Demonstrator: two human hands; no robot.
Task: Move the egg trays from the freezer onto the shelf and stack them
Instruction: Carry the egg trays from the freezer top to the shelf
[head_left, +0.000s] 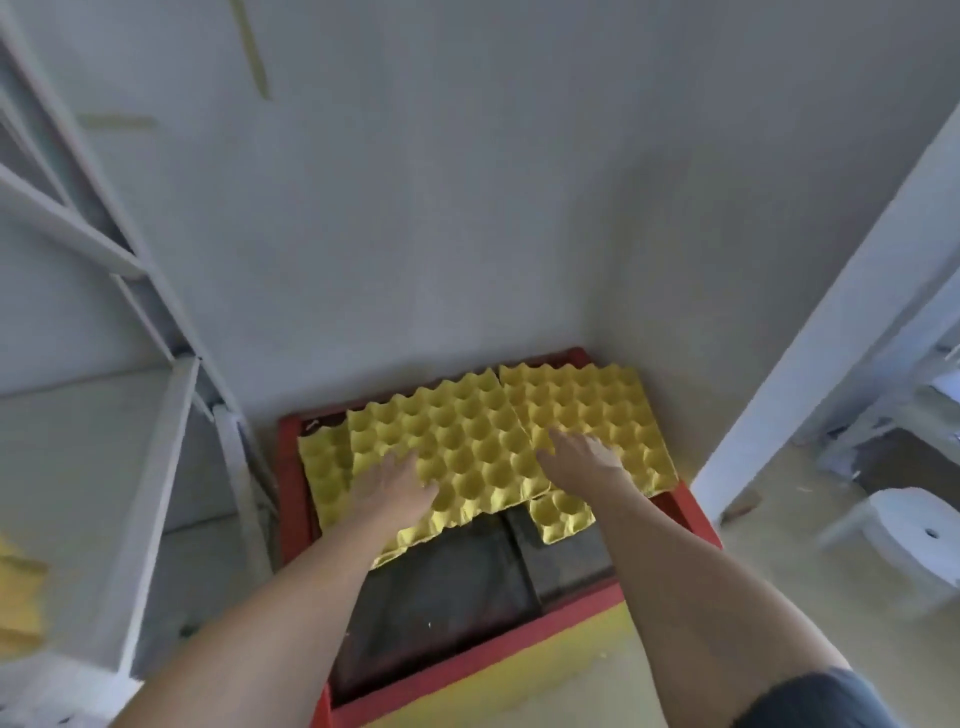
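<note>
Two hands are out over the freezer, and both are yours. Your left hand lies flat on the near left part of the big yellow egg tray in the middle, fingers spread, palm down, no pinch on anything. Your right hand rests palm down on the second tray, the one toward the freezer's far right corner, fingers also splayed and touching the cups; its grip is loose and spread, closed on nothing.

Those two trays sit side by side across the far half of the freezer top, their edges meeting or slightly overlapping between your hands. A third tray peeks out along the freezer's left edge, partly under the middle one. A smaller yellow piece lies just beside the near edge of the right tray, below your right wrist. The near half of the freezer shows dark glass lids inside the red rim.

Off to your left stands the white shelf, its frame blurred, and at its near left edge there is a blur of yellow that may be trays; you cannot tell for sure. To the right, on the floor, sits a white stool, well apart from the freezer.
</note>
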